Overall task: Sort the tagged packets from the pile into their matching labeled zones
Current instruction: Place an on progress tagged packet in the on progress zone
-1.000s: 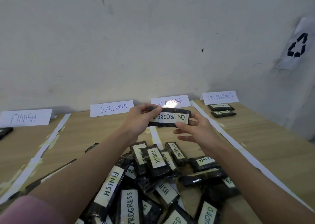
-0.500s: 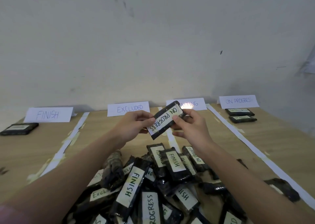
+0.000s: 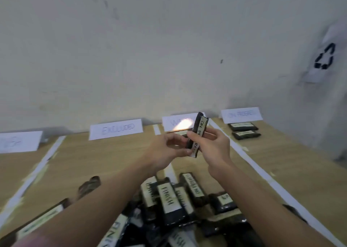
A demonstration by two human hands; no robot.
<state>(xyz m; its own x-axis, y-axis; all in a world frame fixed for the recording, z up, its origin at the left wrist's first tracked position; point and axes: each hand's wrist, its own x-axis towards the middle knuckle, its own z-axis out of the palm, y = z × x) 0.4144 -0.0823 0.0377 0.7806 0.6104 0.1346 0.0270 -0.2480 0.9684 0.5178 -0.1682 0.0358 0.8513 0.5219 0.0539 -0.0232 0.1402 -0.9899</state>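
Head view: both hands hold one black packet (image 3: 197, 135) tagged ON PROGRESS nearly upright above the table (image 3: 112, 158), beyond the pile (image 3: 174, 205). The left hand (image 3: 165, 150) pinches its lower end; the right hand (image 3: 212, 147) grips its middle. Two packets (image 3: 244, 131) lie far right by the ON PROGRESS sign (image 3: 241, 114).

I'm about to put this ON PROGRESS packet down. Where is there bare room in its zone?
The table is bare in front of the two packets under the ON PROGRESS sign, right of the tape line. The pile near you is crowded.
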